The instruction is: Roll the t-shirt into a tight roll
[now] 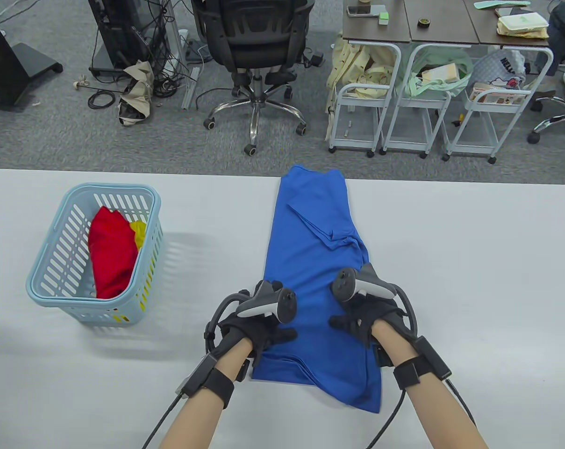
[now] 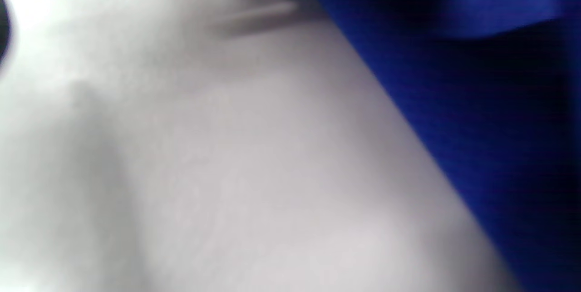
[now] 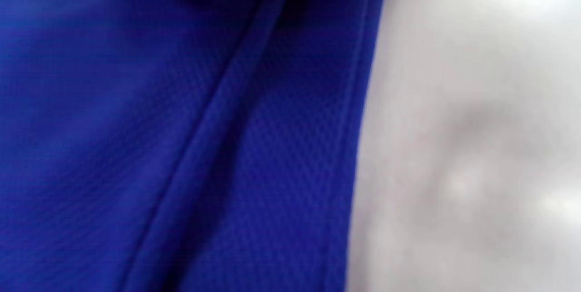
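Note:
A blue t-shirt lies on the white table, folded lengthwise into a long strip that runs from the far edge toward me. A sleeve is folded across its upper part. My left hand rests palm down on the strip's left edge near its lower end, thumb out on the fabric. My right hand rests on the right side at about the same height. The trackers hide the fingers of both. The left wrist view shows blurred table and blue t-shirt cloth. The right wrist view shows the t-shirt's hem close up.
A light blue plastic basket stands at the table's left, holding a red garment and a yellow one. Beyond the far edge are an office chair and wheeled carts on the floor.

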The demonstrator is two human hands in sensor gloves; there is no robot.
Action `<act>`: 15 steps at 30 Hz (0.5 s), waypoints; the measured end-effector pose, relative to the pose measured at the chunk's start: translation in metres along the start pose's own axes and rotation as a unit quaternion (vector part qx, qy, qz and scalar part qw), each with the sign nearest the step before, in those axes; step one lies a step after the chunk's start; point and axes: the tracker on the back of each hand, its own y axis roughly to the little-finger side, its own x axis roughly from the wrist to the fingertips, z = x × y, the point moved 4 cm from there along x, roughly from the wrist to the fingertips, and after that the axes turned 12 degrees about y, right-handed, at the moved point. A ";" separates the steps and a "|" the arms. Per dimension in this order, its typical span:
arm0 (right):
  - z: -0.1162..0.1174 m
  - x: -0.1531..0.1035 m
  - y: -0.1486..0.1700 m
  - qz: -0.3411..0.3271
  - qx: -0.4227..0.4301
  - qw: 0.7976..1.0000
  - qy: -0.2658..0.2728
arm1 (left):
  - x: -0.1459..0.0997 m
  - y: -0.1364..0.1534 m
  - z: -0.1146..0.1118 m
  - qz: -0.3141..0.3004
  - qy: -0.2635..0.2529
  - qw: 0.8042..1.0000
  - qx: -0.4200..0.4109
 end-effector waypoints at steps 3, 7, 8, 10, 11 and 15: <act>-0.003 0.004 0.001 0.006 -0.001 1.000 -0.005 | -0.007 -0.009 -0.004 -0.007 -0.022 1.000 0.004; -0.005 0.006 0.002 0.006 0.002 1.000 -0.006 | -0.025 -0.025 -0.037 -0.044 -0.029 0.998 0.040; -0.005 0.006 0.002 0.006 0.003 1.000 -0.006 | -0.031 -0.024 -0.046 -0.052 -0.030 0.997 0.040; -0.005 0.005 0.001 0.007 0.000 1.000 0.000 | -0.040 -0.021 -0.056 -0.064 -0.031 0.997 0.025; -0.006 0.005 0.002 0.011 -0.004 1.000 0.005 | -0.045 -0.018 -0.061 -0.074 -0.028 0.997 0.019; -0.009 -0.015 -0.009 0.054 -0.069 0.995 0.054 | -0.052 -0.013 -0.068 -0.063 -0.029 0.997 0.024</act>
